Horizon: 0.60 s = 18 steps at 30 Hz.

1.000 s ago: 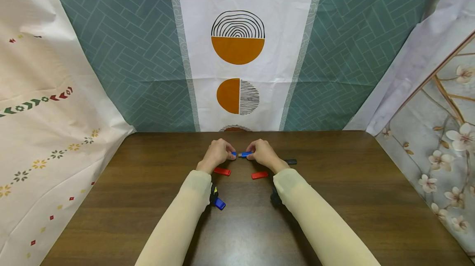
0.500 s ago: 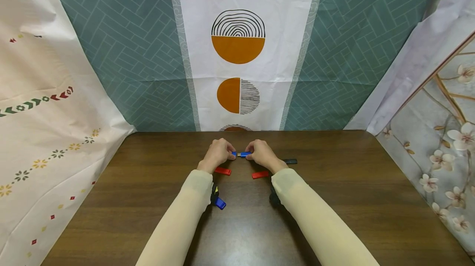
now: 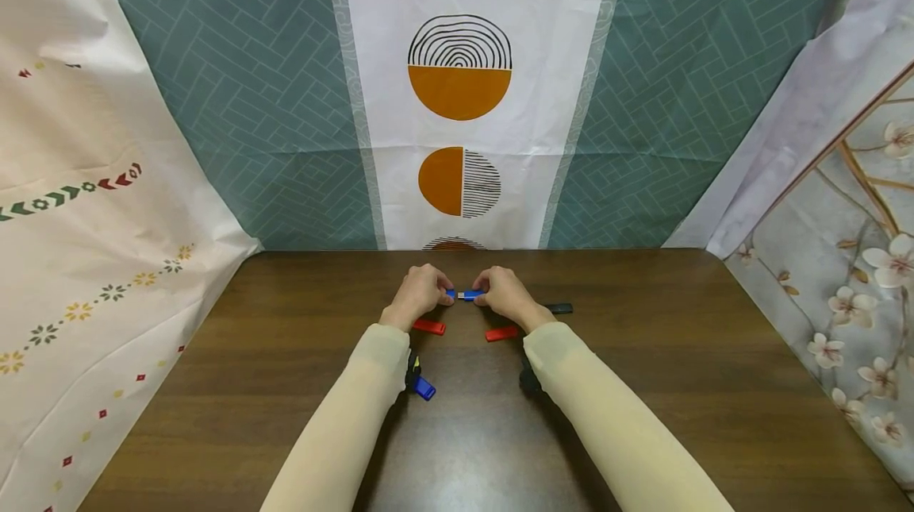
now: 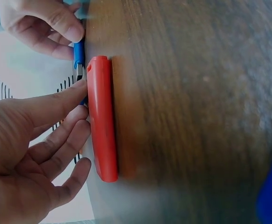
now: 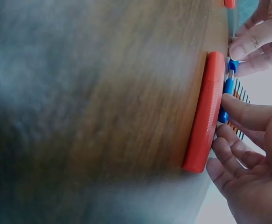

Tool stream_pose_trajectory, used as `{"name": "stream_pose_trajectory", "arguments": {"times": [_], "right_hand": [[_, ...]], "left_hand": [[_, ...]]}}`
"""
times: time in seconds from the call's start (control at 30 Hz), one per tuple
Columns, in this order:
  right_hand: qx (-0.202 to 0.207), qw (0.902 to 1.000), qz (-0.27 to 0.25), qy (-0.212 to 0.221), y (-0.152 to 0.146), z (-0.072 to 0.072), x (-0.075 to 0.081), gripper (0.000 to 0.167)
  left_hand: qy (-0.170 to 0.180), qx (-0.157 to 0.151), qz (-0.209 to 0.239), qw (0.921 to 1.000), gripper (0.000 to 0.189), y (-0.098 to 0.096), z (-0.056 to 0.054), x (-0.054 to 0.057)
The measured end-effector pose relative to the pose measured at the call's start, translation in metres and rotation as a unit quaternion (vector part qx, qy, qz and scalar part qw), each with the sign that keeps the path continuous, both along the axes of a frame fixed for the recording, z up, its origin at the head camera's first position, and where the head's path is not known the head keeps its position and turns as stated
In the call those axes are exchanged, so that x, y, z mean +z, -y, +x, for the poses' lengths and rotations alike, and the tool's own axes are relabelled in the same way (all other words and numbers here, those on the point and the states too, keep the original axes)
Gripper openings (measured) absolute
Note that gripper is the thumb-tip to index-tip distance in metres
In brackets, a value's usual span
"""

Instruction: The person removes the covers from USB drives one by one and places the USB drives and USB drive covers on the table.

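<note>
Near the table's far edge, my right hand (image 3: pixel 503 292) pinches a blue USB stick (image 3: pixel 471 295) between thumb and fingers. Its bare metal plug (image 5: pixel 231 73) points left. Facing it, my left hand (image 3: pixel 420 290) pinches a small blue USB cap (image 5: pixel 233 65), most of which the fingers cover. Plug and cap are lined up end to end, close together and low over the table. A red USB stick (image 4: pixel 102 119) lies just in front of the left hand. Another red USB stick (image 5: pixel 207 112) lies in front of the right hand.
A black stick (image 3: pixel 560 309) lies right of the right wrist, partly hidden by it. Another blue stick (image 3: pixel 424 388) lies beside the left forearm. The brown wooden table (image 3: pixel 643 385) ends at a patterned cloth (image 3: pixel 464 202) hanging behind.
Compared with a second ago, the right hand has shifted the blue USB stick slightly left, its plug nearer the cap. The left hand keeps its pinch on the cap. The other sticks lie unmoved.
</note>
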State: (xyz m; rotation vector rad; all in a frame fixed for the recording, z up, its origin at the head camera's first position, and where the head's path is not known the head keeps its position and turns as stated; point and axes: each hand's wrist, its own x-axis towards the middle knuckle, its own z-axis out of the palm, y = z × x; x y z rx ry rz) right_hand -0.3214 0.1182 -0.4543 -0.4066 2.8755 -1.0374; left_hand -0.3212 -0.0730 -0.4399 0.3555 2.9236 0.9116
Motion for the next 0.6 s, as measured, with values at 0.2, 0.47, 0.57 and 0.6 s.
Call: {"name": "stream_pose_trajectory", "arguments": {"times": [0.2,0.47,0.57,0.6], "right_hand": [[-0.003,1.0,0.006,0.0,-0.0017,-0.0015,0.0018,0.016],[0.0,1.0,0.001,0.003,-0.0034,-0.0001,0.0046,0.017],[0.005,1.0,0.0,0.001,-0.0046,0.0012,0.006,0.017],[0.007,1.0,0.001,0.0,-0.005,0.0016,0.0064,0.018]], "left_hand": [[0.0,-0.002,-0.001,1.0,0.021,-0.0004,-0.0003,0.0007],[-0.003,-0.004,0.0,1.0,0.021,0.0022,-0.0013,-0.0002],[0.0,-0.001,0.003,1.0,0.022,0.0035,-0.001,-0.0008],[0.0,-0.002,0.003,1.0,0.022,0.0036,-0.0007,-0.0006]]}}
